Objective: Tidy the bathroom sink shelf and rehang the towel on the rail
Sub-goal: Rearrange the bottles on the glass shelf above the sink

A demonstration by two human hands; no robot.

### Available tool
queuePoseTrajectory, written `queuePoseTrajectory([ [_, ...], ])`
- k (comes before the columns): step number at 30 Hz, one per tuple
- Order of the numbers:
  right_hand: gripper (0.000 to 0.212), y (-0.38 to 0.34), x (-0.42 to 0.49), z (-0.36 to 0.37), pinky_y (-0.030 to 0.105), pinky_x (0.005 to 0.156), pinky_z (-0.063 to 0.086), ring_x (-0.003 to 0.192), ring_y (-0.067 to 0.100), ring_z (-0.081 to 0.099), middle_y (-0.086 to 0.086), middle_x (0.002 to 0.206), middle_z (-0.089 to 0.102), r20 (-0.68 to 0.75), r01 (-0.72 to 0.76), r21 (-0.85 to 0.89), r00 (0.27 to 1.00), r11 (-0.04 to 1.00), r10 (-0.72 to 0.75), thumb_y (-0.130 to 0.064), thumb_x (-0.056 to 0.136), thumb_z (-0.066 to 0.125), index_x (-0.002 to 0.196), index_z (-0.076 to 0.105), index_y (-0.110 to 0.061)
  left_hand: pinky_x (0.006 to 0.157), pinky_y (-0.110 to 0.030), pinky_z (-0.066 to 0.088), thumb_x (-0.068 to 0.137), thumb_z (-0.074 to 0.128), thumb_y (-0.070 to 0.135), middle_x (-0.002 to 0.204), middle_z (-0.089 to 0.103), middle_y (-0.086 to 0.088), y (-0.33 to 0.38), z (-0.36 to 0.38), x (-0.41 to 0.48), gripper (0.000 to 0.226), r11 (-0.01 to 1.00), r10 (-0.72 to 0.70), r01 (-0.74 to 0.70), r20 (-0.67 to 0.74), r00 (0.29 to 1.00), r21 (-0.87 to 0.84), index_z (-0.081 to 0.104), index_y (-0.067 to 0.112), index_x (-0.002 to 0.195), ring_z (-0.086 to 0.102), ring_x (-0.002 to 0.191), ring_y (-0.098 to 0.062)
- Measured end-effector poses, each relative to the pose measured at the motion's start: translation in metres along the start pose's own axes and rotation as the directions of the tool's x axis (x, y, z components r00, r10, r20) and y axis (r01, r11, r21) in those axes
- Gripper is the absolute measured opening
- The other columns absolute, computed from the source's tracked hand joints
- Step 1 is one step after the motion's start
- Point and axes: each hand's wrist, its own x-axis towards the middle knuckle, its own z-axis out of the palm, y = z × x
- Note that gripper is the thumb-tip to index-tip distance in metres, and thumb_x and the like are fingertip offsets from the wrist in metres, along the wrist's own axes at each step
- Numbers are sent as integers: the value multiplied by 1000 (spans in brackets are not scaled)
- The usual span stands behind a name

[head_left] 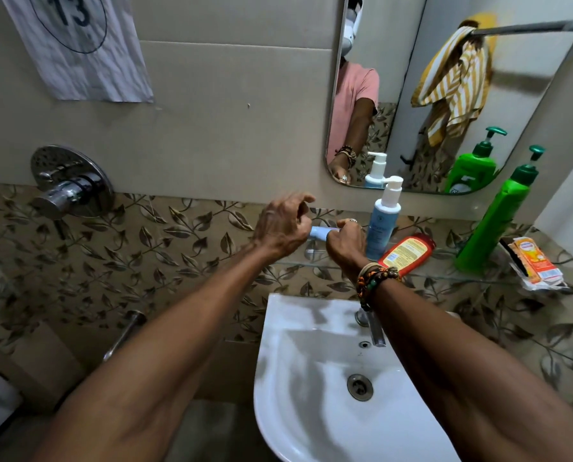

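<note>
Glass shelf (445,276), left hand (280,228) and right hand (345,243) both clasping smooth pale-blue tube (318,233)

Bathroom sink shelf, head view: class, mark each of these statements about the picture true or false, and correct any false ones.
1. Both hands hold a small pale blue tube. True; left hand, right hand.
2. The red bottle stands upright. False: it lies on its side on the glass shelf.
3. The green pump bottle stands right of the blue pump bottle. True.
4. Beads circle the left wrist. False: the bracelets are on the right wrist.
5. The sink is full of water. False: its drain is bare.
</note>
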Motion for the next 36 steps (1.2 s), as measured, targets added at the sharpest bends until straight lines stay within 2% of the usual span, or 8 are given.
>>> queuePoseTrajectory([
  [8, 32, 7, 4, -6, 35, 83, 49, 107, 33, 60, 18, 118, 64, 78, -45, -25, 996, 999, 47, -9, 89, 52, 118, 62, 1, 99, -36, 44, 87, 49, 5, 133, 57, -14, 15, 35, 7, 49, 969, -249, 232, 299, 921, 89, 52, 11, 135, 52, 121, -29],
  [11, 34, 9, 6, -6, 35, 86, 46, 112, 34, 57, 20, 123, 61, 96, -43, -32, 994, 999, 46, -13, 90, 53, 121, 60, 2, 97, -37, 40, 89, 50, 8, 137, 52, -16, 17, 45, 10, 47, 942, -334, 298, 349, 876, 153, 48, 9, 136, 47, 126, -33],
  [16, 36, 14, 12, -3, 37, 87, 46, 114, 36, 56, 20, 125, 59, 164, -37, -65, 985, 997, 47, -15, 89, 52, 121, 57, 1, 87, -35, 40, 86, 51, 7, 128, 56, -19, 20, 59, 14, 37, 931, -366, 328, 431, 825, 162, 53, 4, 123, 50, 119, -35],
  [21, 36, 16, 22, 0, 43, 97, 49, 114, 35, 56, 20, 125, 58, 190, -38, -87, 980, 995, 54, -14, 89, 54, 122, 56, 0, 88, -37, 39, 87, 50, 6, 129, 52, -20, 16, 67, 18, 37, 929, -370, 335, 465, 805, 158, 50, 4, 124, 49, 119, -35],
  [27, 30, 17, 31, 4, 35, 85, 48, 110, 34, 59, 18, 118, 63, 181, -75, -43, 980, 996, 82, -12, 88, 54, 117, 59, -2, 91, -39, 41, 93, 54, 14, 127, 55, -18, 9, 75, 24, 33, 934, -356, 322, 485, 799, 155, 51, 2, 124, 51, 117, -34],
  [30, 33, 16, 32, 8, 43, 97, 51, 115, 33, 57, 15, 120, 64, 149, -153, 46, 978, 987, 145, -11, 86, 56, 118, 61, -5, 84, -38, 46, 91, 57, 12, 115, 63, -15, 7, 76, 26, 22, 936, -351, 325, 457, 817, 137, 60, 4, 111, 58, 105, -32],
  [32, 42, 15, 31, 11, 41, 100, 49, 122, 33, 53, 14, 127, 61, 111, -189, 125, 978, 974, 176, -9, 84, 57, 126, 59, -8, 81, -38, 48, 89, 58, 10, 109, 67, -15, 8, 75, 27, 19, 933, -357, 338, 432, 828, 124, 64, 5, 106, 61, 102, -32],
  [36, 49, 15, 31, 15, 35, 99, 48, 119, 30, 51, 15, 134, 52, 38, -210, 282, 978, 936, 207, -1, 82, 54, 130, 54, -11, 87, -37, 48, 85, 60, 3, 117, 66, -17, 7, 73, 28, 36, 912, -409, 384, 377, 831, 143, 65, 8, 120, 59, 112, -32],
])
